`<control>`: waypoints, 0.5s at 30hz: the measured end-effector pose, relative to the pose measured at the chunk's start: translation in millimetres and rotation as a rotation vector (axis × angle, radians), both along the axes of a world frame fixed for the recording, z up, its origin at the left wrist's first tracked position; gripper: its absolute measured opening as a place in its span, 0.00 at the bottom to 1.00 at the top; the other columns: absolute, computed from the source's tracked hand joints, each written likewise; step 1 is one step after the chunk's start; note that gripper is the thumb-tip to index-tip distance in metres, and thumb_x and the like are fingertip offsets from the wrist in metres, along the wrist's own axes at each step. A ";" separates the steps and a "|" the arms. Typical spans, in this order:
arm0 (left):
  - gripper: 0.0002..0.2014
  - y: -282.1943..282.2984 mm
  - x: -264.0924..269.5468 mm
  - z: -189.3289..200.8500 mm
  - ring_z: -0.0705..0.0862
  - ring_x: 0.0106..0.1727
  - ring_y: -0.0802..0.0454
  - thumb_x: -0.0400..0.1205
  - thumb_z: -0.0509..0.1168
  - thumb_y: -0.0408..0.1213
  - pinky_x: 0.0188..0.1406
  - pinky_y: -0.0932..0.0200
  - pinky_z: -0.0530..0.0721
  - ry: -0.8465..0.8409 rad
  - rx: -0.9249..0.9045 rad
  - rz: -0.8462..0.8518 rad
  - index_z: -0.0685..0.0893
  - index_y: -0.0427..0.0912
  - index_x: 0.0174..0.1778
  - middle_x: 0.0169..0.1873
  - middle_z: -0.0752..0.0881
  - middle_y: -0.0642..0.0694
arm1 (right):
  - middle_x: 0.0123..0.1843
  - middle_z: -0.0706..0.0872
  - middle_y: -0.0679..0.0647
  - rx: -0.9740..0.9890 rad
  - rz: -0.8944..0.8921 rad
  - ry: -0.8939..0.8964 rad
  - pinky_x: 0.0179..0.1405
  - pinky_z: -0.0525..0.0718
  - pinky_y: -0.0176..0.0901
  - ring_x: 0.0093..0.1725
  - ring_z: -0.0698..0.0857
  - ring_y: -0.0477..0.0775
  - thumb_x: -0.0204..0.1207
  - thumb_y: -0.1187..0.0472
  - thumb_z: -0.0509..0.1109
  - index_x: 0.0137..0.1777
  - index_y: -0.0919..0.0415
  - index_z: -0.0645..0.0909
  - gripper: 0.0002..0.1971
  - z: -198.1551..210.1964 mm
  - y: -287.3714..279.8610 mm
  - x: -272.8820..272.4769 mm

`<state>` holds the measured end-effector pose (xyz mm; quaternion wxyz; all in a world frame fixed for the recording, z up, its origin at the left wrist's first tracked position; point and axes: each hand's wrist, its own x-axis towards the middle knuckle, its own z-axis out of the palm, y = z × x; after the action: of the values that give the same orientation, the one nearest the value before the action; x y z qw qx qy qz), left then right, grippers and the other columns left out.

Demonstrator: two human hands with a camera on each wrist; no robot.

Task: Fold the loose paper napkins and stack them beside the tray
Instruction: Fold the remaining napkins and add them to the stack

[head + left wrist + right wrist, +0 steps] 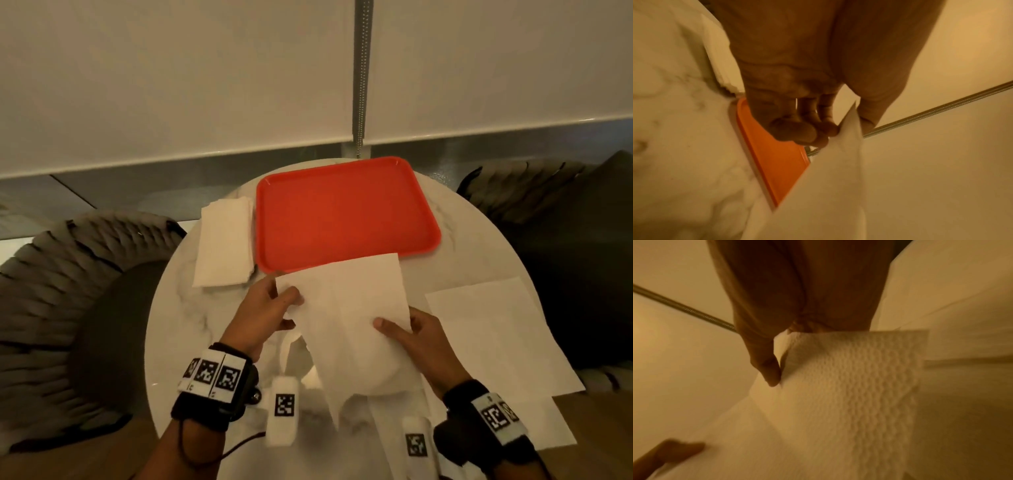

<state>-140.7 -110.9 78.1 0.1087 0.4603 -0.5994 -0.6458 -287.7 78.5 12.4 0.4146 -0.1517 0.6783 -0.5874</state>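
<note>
A white paper napkin (346,308) hangs lifted over the round marble table (178,308), its far edge overlapping the near rim of the red tray (342,212). My left hand (267,308) pinches its left corner between thumb and fingers; in the left wrist view the left hand (818,129) grips the napkin (838,178) beside the tray (772,154). My right hand (407,332) pinches the right edge, thumb on top; the right wrist view shows the right hand (777,363) gripping the embossed napkin (849,386). A stack of folded napkins (224,243) lies left of the tray.
Loose flat napkins (493,335) lie on the table's right side, reaching past its edge. Woven chairs (61,291) stand at the left and at the far right. A blind with a bead chain (359,68) hangs behind the table.
</note>
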 end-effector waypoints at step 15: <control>0.08 -78.4 41.4 -11.7 0.80 0.34 0.50 0.82 0.68 0.43 0.33 0.53 0.81 0.210 0.162 0.151 0.80 0.43 0.49 0.36 0.79 0.43 | 0.62 0.89 0.44 -0.128 0.038 -0.025 0.58 0.88 0.51 0.61 0.88 0.48 0.71 0.61 0.77 0.68 0.46 0.76 0.26 19.5 -128.5 105.9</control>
<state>-99.3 -189.4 66.5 0.1816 0.4411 -0.4944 -0.7267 -181.8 -50.0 31.8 0.4234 -0.1833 0.6312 -0.6235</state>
